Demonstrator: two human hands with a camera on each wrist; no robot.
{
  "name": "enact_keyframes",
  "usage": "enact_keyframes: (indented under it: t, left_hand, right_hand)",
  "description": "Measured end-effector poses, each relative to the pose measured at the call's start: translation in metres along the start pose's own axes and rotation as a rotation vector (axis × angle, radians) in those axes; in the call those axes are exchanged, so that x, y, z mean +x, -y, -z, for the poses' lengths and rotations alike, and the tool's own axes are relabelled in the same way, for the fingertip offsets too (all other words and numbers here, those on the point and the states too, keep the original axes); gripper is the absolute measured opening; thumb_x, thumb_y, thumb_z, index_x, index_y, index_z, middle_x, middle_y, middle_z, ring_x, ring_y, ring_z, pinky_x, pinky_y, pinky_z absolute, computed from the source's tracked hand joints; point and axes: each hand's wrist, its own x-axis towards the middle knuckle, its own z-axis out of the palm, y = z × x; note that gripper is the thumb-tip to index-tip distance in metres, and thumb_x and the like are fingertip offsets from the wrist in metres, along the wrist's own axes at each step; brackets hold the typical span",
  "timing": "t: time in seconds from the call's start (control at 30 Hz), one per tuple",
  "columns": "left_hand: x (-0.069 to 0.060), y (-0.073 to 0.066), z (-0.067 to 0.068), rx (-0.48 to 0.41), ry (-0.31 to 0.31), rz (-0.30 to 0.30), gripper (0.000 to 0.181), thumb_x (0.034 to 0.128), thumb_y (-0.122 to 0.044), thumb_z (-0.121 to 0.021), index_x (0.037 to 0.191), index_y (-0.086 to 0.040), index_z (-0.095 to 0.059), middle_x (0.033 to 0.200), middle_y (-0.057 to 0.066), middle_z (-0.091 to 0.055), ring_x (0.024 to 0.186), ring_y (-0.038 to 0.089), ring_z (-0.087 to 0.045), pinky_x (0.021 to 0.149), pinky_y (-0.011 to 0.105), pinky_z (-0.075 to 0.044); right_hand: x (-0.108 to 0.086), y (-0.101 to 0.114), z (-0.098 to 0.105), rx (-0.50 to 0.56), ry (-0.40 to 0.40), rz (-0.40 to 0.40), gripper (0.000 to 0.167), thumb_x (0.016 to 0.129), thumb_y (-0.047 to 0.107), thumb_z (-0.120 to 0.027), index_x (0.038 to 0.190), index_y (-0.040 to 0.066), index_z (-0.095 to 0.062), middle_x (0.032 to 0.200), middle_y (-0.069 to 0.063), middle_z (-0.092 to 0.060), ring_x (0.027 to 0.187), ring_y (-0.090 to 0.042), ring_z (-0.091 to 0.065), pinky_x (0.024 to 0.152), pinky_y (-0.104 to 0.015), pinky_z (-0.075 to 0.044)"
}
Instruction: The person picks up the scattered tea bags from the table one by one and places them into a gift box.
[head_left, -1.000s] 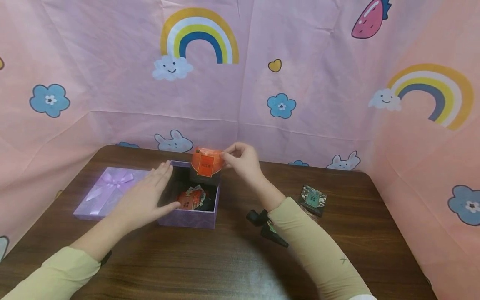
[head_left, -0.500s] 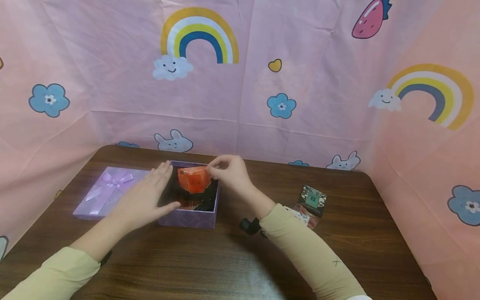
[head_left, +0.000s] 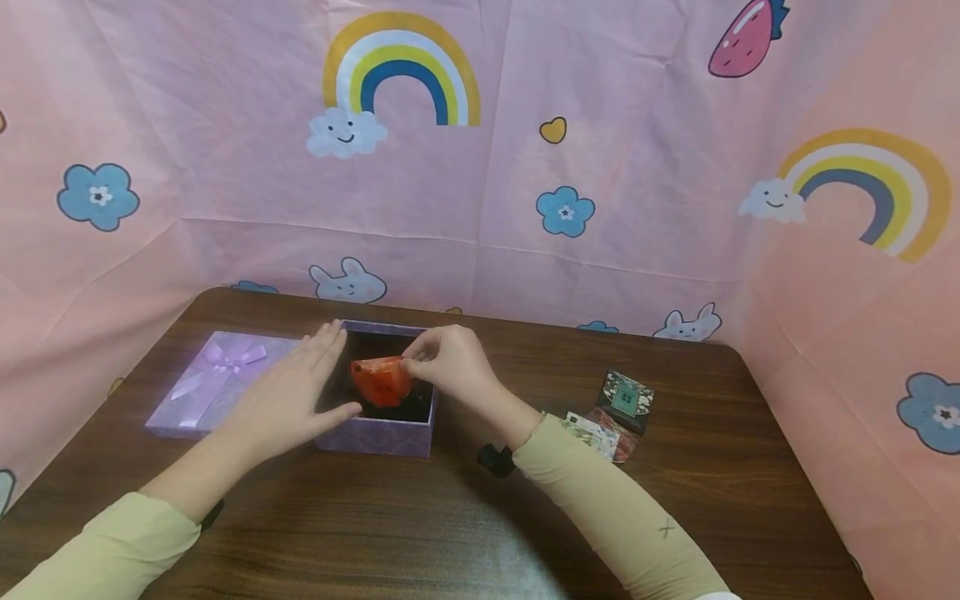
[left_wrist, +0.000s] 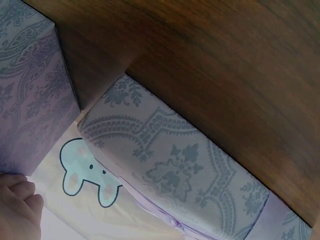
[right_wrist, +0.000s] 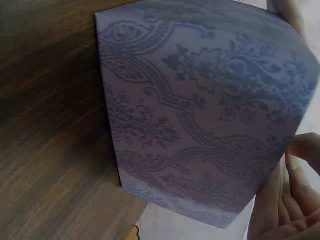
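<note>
An open purple box (head_left: 397,437) stands on the table, its patterned side filling much of the right wrist view. My right hand (head_left: 453,362) pinches the right edge of a small orange packet (head_left: 378,382) and holds it tilted inside the box. What lies under the packet is dark and mostly hidden. My left hand (head_left: 288,392) rests along the box's left side with straight fingers, the thumb over the front corner. Just left of that hand lies the purple lid (head_left: 217,379) with a ribbon bow.
To the right, a dark green-labelled packet (head_left: 628,396) lies with several flat packets (head_left: 596,433), partly behind the right sleeve. A black wrist camera (head_left: 495,460) sits under the right wrist. Printed cloth (head_left: 517,275) hangs behind the brown table (head_left: 360,525).
My right hand has moved down and left, lowering the orange packet from above the back rim into the box. The left hand has stayed at the box's left side.
</note>
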Motion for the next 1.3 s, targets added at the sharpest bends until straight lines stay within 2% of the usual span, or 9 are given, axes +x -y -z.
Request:
enact_keyframes:
  t: [0.3,0.63,1.0,1.3]
  left_hand:
    - [0.001,0.000,0.003,-0.008,0.014,0.013,0.104,0.0971,-0.061,-0.067,0.165,0.006,-0.026,0.174,0.027,-0.023,0.162,0.046,-0.024,0.129,0.064,-0.030]
    - [0.002,0.000,0.003,-0.015,0.020,0.022,0.105,0.0966,-0.061,-0.067,0.166,0.006,-0.024,0.175,0.026,-0.021,0.162,0.046,-0.023,0.130,0.064,-0.029]
    - [0.001,0.000,0.001,-0.011,0.006,0.009,0.105,0.0962,-0.058,-0.070,0.165,0.008,-0.024,0.174,0.028,-0.022,0.162,0.046,-0.024,0.130,0.063,-0.029]
    - [0.000,0.000,0.000,-0.010,0.017,0.012,0.106,0.0963,-0.058,-0.069,0.165,0.008,-0.023,0.174,0.028,-0.021,0.162,0.046,-0.023,0.131,0.063,-0.028]
  right_hand:
    - [0.000,0.006,0.001,-0.073,0.023,0.009,0.006,0.091,0.015,-0.081,0.091,0.010,-0.085,0.087,-0.003,-0.083,0.077,-0.011,-0.071,0.065,-0.017,-0.053]
    - [-0.001,0.010,0.001,-0.128,0.046,0.017,0.005,0.090,0.011,-0.083,0.094,0.009,-0.084,0.090,-0.004,-0.083,0.082,-0.013,-0.075,0.070,-0.019,-0.059]
    - [-0.004,0.006,0.003,-0.055,0.040,0.025,0.006,0.091,0.008,-0.081,0.097,0.008,-0.084,0.093,-0.004,-0.083,0.082,-0.012,-0.078,0.071,-0.017,-0.060]
    - [-0.010,-0.010,0.019,0.069,-0.044,-0.014,0.007,0.090,0.009,-0.083,0.097,0.009,-0.084,0.097,-0.006,-0.083,0.081,-0.014,-0.078,0.068,-0.019,-0.060]
